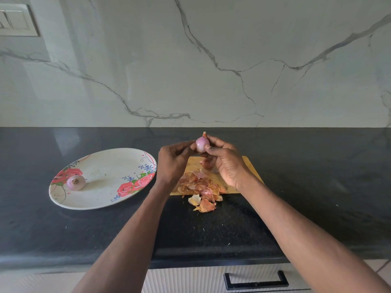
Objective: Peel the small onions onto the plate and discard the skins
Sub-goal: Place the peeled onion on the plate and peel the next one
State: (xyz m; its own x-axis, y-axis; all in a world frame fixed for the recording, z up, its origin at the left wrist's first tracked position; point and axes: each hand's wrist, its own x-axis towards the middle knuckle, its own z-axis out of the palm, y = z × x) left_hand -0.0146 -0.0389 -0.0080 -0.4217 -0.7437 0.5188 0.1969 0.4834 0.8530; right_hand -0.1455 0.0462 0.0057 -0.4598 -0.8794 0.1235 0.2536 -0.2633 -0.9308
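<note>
Two bare hands meet above a black stone counter point(317, 166), sharing a small peeled onion point(202, 144) raised over the far edge of a wooden cutting board point(251, 169). The right hand point(227, 163) curls round the pink bulb from the right, thumb pressed to its near side and fingertips by the dry tip that points up. The left hand point(172, 160) closes in from the left, fingers bent, its fingertips pinching the bulb's left flank. Below them, a heap of papery orange-brown skins point(201, 187) covers the near part of the board and spills over its near edge onto the counter, where a few loose pieces lie. Another onion point(206, 163), partly hidden under the right hand, sits on the board just beyond the heap. To the left, well apart from the board, an oval plate point(118, 166) printed with red roses holds one peeled onion point(75, 182) near its left rim, root end facing the camera. A grey-veined marble wall point(211, 60) rises beyond the counter, with a switch panel point(17, 20) at far left and a black drawer handle point(256, 281) below the near counter edge.
</note>
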